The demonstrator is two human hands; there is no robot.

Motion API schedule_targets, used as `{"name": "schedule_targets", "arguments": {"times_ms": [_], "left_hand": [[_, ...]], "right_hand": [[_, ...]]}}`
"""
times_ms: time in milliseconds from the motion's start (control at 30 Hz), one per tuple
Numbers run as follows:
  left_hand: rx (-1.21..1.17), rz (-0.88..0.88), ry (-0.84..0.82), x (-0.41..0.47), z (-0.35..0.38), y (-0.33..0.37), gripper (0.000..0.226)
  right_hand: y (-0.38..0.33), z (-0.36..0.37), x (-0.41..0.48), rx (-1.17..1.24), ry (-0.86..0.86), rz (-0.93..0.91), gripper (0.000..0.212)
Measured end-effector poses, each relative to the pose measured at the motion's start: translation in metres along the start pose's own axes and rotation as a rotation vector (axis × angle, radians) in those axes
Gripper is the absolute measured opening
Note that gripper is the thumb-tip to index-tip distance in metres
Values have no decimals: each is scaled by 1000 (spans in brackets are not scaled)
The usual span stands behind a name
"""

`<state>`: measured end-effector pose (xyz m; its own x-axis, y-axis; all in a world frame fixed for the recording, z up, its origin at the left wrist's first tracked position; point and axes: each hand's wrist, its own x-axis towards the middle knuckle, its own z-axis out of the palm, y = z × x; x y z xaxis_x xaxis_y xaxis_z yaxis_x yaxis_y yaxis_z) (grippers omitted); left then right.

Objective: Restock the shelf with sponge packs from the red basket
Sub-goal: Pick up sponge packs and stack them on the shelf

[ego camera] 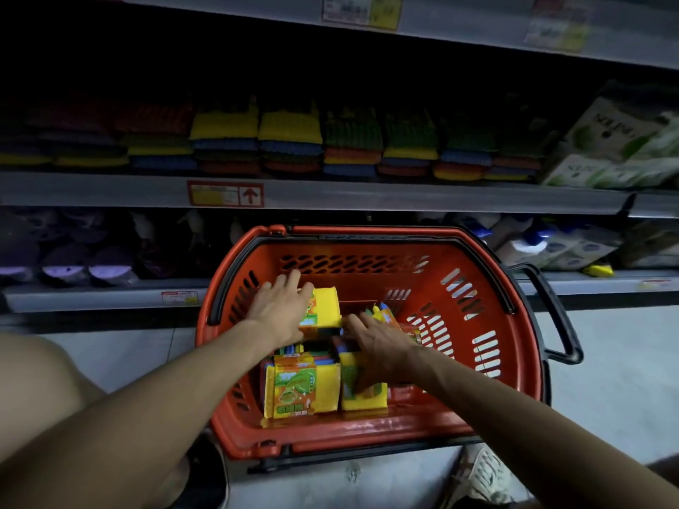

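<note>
Low in front of the shelving, head view: red basket [352, 259] on the pale floor [606, 380], black handle [554, 314] sticking out on the right. sponge packs [294, 350] stand on edge inside, mostly in the left and middle part.

- left hand [281, 306] is on the far-left pack [325, 306], yellow and upright. Grip curled over its top and left edge, thumb hidden.
- right hand [382, 347] is on the near-right pack [363, 398], yellow. Grip pinching it: thumb on the near face, fingers spread over the top toward the far side.
- near-left pack [297, 391] has no hand on it. Its green and orange label faces the camera, and it stands just beside the near-right pack.
- tilted packs [385, 315] lie just far of the right hand. Count unclear.

sponge shelf [367, 196] runs above and beyond the basket. It carries stacked sponges [290, 141] in yellow, blue, green and red, dimly lit. price tag [226, 194] with a red arrow sits on its front edge. white packages [606, 148] are at its far right. purple items [73, 259] are on the lower shelf, left. shoe [485, 475] is near right, knee [36, 380] near left.
</note>
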<state>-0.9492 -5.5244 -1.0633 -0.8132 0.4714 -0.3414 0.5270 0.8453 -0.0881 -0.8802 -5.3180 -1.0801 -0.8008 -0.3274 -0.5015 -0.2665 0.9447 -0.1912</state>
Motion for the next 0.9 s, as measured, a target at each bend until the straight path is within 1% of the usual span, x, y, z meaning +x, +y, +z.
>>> {"name": "schedule_targets", "arguments": {"times_ms": [67,133,200,267,367,500,600,733,800,900], "left_hand": [[-26,22,-11,-2,1,6,89],[-16,39,-11,-5,3,12,96],[-3,24,-9,-6,3,15,106],[-8,2,-25,-7,4,16,106],[-57,-5,-47,-10,2,15,99],[-253,-9,-35,-14,-12,14,105],[-429,33,30,-17,-33,14,102],[-532,79,194,-25,-69,19,97],[-594,91,288,-29,-88,21,95],[-707,128,386,-32,-115,23,94]], "right_hand": [[-3,-2,-5,-37,-12,2,117],[-5,-2,-10,-79,-27,8,107],[-3,-1,-14,-100,24,-8,98],[-1,-2,-19,-108,68,6,96],[2,-16,-29,-121,88,44,107],[8,-56,-57,-84,127,64,115],[19,-89,-86,15,225,176,110],[37,-125,-120,168,420,309,109],[46,-139,-133,194,478,332,104],[55,-152,-148,199,551,326,89]]}}
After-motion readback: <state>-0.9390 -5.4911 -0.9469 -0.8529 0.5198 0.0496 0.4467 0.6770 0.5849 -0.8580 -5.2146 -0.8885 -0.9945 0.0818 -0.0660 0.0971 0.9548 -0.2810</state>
